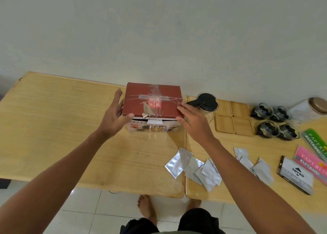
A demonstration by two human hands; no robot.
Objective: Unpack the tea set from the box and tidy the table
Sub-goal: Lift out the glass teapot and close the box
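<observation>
A red-topped cardboard box [152, 103] with clear tape across its closed lid stands at the back middle of the wooden table [62, 118]. My left hand [115, 117] is at the box's left side, fingers spread, thumb touching the front left corner. Lying flat on the lid's right front edge is my right hand [192, 120], fingers apart. Neither hand grips anything. A glass teapot [205, 106] with a black lid stands just right of the box, behind my right hand. Several wooden coasters [233, 117] and several glass cups [274, 122] with dark holders sit further right.
Several silver foil sachets [203, 168] lie near the front edge. At the far right lie a black-and-white Joyko pack [297, 173], pink and green receipt books [315, 156], and a clear jar [313, 106] with a wooden lid. A white wall runs behind the table.
</observation>
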